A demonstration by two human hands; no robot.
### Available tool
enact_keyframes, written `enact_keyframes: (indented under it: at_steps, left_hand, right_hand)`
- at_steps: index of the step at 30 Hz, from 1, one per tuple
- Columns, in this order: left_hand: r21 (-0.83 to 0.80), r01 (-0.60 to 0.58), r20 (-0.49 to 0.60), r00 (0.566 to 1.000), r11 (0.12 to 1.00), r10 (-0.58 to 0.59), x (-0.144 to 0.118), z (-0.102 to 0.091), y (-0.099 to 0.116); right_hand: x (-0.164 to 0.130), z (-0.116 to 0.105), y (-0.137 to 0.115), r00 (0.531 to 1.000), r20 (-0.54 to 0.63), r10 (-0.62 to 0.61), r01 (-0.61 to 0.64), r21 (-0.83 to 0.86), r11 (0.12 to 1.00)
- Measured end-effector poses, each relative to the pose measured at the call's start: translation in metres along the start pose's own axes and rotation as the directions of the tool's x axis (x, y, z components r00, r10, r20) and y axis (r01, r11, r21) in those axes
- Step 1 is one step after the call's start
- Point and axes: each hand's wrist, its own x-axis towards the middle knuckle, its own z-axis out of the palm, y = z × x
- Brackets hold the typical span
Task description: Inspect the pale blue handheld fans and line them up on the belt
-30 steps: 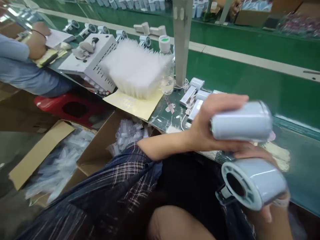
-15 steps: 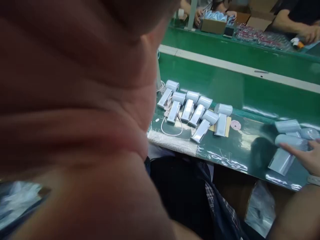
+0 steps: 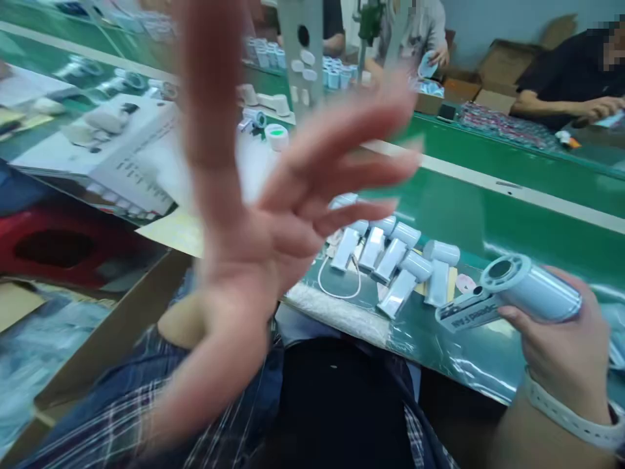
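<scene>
Left hand (image 3: 254, 215) (blurred, seemingly empty)

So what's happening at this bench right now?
A person sits at a green workbench. Their right hand holds a small pale blue handheld fan above the bench edge. The left hand is raised in front of the camera, empty, fingers spread, blurred. On the bench lies a row of similar fans beside a white cable. Other people work at the far side.
</scene>
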Motion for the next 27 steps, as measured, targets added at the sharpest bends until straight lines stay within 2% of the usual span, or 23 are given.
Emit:
enact_keyframes:
  at_steps: [2,3,4,5,7,8,9,10,12,14,16,18,21,24,27]
  left_hand:
    - [-0.056,0.015,0.131,0.991,0.998,-0.008,-0.024,0.003,-0.032]
    - [-0.048,0.135,0.178,0.976,0.99,-0.124,-0.039,0.004,-0.048]
    - [-0.042,0.295,0.249,0.928,0.955,-0.276,-0.054,0.004,-0.061]
    - [-0.075,0.427,0.292,0.874,0.901,-0.389,-0.07,0.003,-0.071]
    - [-0.16,0.638,0.292,0.759,0.753,-0.581,-0.098,-0.003,-0.08]
    - [-0.194,0.696,0.228,0.717,0.691,-0.658,-0.109,-0.008,-0.08]
    - [-0.208,0.736,0.129,0.674,0.645,-0.728,-0.118,-0.015,-0.078]
    - [-0.213,0.76,0.01,0.63,0.614,-0.776,-0.126,-0.022,-0.074]
    - [-0.234,0.771,-0.16,0.571,0.593,-0.805,-0.134,-0.036,-0.066]
    - [-0.303,0.749,-0.177,0.564,0.59,-0.807,-0.137,-0.044,-0.062]
    - [-0.371,0.719,-0.102,0.597,0.588,-0.795,-0.136,-0.047,-0.063]
    - [-0.433,0.692,-0.029,0.63,0.578,-0.776,-0.133,-0.046,-0.067]
    - [-0.496,0.661,0.044,0.667,0.563,-0.744,-0.127,-0.041,-0.071]
    - [-0.407,0.686,0.095,0.689,0.603,-0.719,-0.12,-0.035,-0.066]
    - [-0.338,0.683,0.074,0.705,0.647,-0.706,-0.116,-0.029,-0.055]
  right_hand:
    - [-0.018,0.04,-0.016,0.98,0.173,-0.102,0.079,0.134,0.988]
    - [-0.027,0.062,-0.025,0.95,0.263,-0.169,0.118,0.197,0.973]
    - [-0.035,0.084,-0.033,0.901,0.358,-0.244,0.16,0.247,0.956]
    - [-0.04,0.107,-0.041,0.828,0.464,-0.313,0.197,0.283,0.939]
    - [-0.045,0.148,-0.053,0.605,0.677,-0.418,0.266,0.323,0.908]
    - [-0.043,0.166,-0.057,0.521,0.732,-0.438,0.314,0.312,0.896]
    - [-0.041,0.182,-0.059,0.48,0.76,-0.439,0.388,0.266,0.883]
    - [-0.039,0.196,-0.058,0.481,0.765,-0.429,0.482,0.179,0.858]
    - [-0.038,0.219,-0.053,0.535,0.742,-0.404,0.67,-0.081,0.738]
    - [-0.042,0.237,-0.046,0.559,0.739,-0.376,0.774,-0.303,0.556]
    - [-0.049,0.249,-0.04,0.556,0.749,-0.361,0.808,-0.385,0.447]
    - [-0.054,0.257,-0.035,0.562,0.741,-0.367,0.807,-0.393,0.442]
    - [-0.056,0.26,-0.031,0.57,0.722,-0.392,0.796,-0.366,0.483]
    - [-0.056,0.26,-0.033,0.578,0.717,-0.39,0.776,-0.335,0.535]
    - [-0.053,0.263,-0.036,0.589,0.733,-0.34,0.74,-0.319,0.592]
